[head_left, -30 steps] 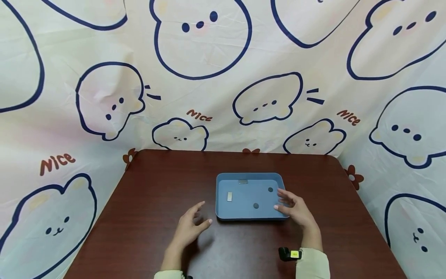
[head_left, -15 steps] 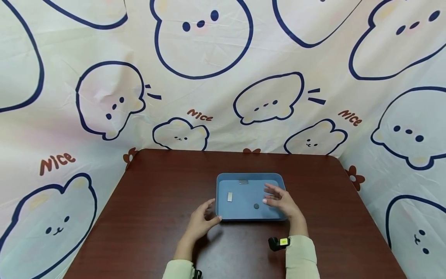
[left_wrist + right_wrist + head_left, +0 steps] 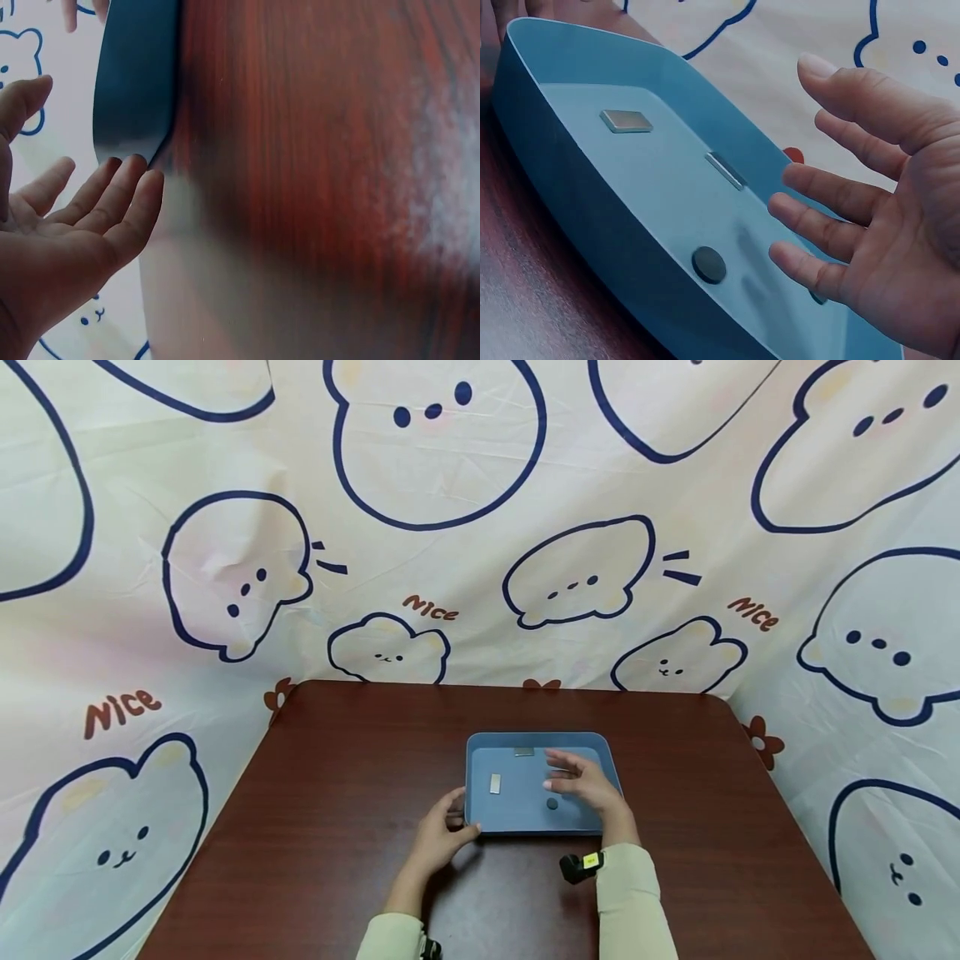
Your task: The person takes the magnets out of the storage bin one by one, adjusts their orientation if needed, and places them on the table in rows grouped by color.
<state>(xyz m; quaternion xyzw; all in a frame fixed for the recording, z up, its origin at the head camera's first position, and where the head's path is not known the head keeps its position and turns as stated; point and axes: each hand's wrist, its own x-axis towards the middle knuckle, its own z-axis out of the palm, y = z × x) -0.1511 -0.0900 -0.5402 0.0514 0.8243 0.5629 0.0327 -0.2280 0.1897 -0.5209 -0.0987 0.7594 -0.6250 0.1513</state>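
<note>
A shallow blue tray [image 3: 517,820] rests on the table. In it lie a silvery rectangular block [image 3: 495,784] on the left, a similar thin block [image 3: 726,171] by the back wall and a dark round disc [image 3: 552,804] near the front. Another disc [image 3: 819,298] is mostly covered by my right hand in the right wrist view. My left hand [image 3: 437,837] is at the tray's front left corner, its loosely bent fingertips against the outer wall. Over the tray's right half hovers my right hand [image 3: 590,787], fingers spread and holding nothing.
The brown wooden table [image 3: 360,752] reaches out on all sides of the tray. Behind and beside it hangs a pale cloth [image 3: 480,568] printed with cartoon bears. Each wrist carries a small black camera, such as the right one [image 3: 576,868].
My right hand has moved left from the tray's right edge to above its inside. My left hand has come forward and right to the tray's corner. The tray and its pieces look unmoved.
</note>
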